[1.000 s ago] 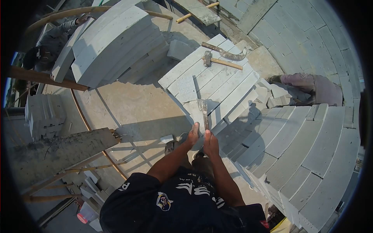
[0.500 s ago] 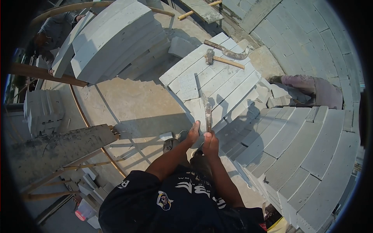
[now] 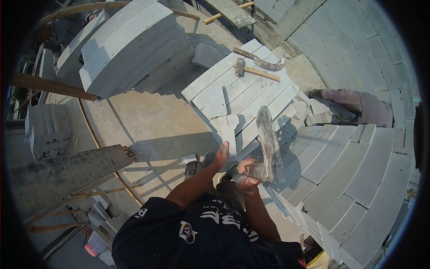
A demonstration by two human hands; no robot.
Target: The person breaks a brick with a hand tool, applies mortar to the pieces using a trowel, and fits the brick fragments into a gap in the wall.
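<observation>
My right hand [image 3: 249, 176] is wrapped round the handle of a worn hatchet-like tool [image 3: 268, 139], its long flat blade raised beside the block stack. My left hand [image 3: 221, 155] grips the near end of a small white block piece [image 3: 227, 130], which lies at the stack's near edge. Just beyond it, a flat light piece [image 3: 216, 102] rests on the white block stack [image 3: 255, 98]. A hammer [image 3: 257, 72] and a curved blade tool [image 3: 264, 63] lie farther back on the same stack.
Tall stacks of grey blocks stand at the upper left [image 3: 130, 40] and right [image 3: 345, 179]. One person [image 3: 360, 104] bends at the right; another [image 3: 53, 40] is partly hidden at the upper left. A rough beam [image 3: 71, 168] juts in from the left.
The tool in my right hand has swung up and right, away from the block piece, its blade now turned broadside. The upper-left person has shifted behind the upright block.
</observation>
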